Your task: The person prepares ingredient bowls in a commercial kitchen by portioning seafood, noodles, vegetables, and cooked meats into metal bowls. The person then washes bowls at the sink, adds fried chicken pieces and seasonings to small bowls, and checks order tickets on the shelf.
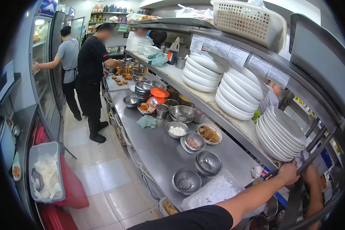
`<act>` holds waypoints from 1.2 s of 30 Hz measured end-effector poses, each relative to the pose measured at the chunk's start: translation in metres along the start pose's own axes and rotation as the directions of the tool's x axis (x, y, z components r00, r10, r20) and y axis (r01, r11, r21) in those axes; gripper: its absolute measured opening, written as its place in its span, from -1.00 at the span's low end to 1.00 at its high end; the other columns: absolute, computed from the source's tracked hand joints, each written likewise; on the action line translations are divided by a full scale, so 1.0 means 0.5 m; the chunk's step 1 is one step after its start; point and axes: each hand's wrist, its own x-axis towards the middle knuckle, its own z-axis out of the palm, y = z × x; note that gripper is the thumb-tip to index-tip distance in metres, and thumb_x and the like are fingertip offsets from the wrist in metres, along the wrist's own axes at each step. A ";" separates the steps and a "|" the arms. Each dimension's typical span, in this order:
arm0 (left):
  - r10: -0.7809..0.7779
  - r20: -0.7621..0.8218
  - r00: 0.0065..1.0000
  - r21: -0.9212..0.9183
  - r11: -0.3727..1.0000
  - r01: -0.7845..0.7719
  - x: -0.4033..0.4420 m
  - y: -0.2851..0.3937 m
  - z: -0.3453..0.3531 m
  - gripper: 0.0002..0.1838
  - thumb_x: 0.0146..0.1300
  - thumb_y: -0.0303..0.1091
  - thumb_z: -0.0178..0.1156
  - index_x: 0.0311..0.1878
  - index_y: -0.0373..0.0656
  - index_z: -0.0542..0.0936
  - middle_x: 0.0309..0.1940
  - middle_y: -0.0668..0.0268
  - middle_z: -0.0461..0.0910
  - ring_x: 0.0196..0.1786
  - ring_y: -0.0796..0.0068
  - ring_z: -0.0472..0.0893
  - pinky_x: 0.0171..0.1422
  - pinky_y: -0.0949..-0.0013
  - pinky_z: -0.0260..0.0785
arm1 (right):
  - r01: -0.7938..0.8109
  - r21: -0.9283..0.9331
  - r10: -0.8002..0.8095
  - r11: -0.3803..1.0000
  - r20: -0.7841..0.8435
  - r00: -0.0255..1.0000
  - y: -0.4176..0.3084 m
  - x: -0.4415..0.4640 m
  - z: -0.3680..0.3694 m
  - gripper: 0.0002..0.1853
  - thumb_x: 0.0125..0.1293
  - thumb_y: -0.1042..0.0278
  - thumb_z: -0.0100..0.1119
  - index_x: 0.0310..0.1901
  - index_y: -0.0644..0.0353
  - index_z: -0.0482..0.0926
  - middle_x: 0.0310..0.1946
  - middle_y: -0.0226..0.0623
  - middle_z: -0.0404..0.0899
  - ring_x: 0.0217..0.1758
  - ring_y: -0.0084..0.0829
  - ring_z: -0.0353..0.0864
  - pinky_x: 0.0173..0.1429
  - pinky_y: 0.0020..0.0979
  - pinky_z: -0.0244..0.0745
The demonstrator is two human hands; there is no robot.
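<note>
Fingers of the left hand [289, 173] are at the near end of the shelf [239, 131], just beside the stacked plates [280, 133] standing on it, with the right hand [311, 173] close by, and I cannot tell whether either pinches anything.

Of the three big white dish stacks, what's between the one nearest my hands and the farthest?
The head view shows the middle stack between the nearest stack and the farthest stack; something green, perhaps beyond the shelf, also shows there.

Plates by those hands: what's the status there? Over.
Left hand and right hand near plates, grip unclear. Plates stacked on shelf. Metal bar near right hand.
</note>
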 end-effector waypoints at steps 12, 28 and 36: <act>0.442 -0.453 0.774 -0.066 0.849 -0.524 -0.136 -0.158 -0.062 -0.71 0.14 -0.20 0.31 -0.20 -0.20 0.56 -0.25 0.14 0.55 -0.15 0.07 0.59 -0.03 0.06 0.46 | 0.114 -0.104 -0.123 0.988 -0.090 0.988 0.023 0.012 0.034 -0.77 0.06 0.47 0.20 -0.21 0.29 0.60 -0.09 0.08 0.58 0.03 0.12 0.57 0.12 -0.03 0.49; -0.151 -0.899 0.412 -0.105 0.986 0.130 -0.055 -0.551 -0.721 -0.10 0.20 -0.43 0.02 0.59 -0.05 -0.15 -0.19 -0.15 0.64 -0.16 -0.20 0.63 0.05 -0.06 0.45 | -0.007 0.079 0.009 0.997 -0.029 1.000 0.003 0.016 0.031 -0.71 0.29 0.26 -0.05 -0.24 0.38 0.50 -0.11 0.22 0.52 0.03 0.21 0.51 0.13 -0.07 0.42; -0.106 -0.875 0.472 -0.001 0.976 0.218 -0.071 -0.525 -0.743 -0.19 0.23 -0.40 0.03 0.56 -0.14 0.00 -0.18 -0.21 0.62 -0.07 -0.24 0.61 0.13 -0.09 0.41 | -0.036 0.130 0.041 0.991 -0.041 0.998 0.028 0.013 0.051 -0.66 0.34 0.22 -0.12 -0.24 0.39 0.49 -0.06 0.25 0.50 0.06 0.20 0.49 0.18 -0.08 0.38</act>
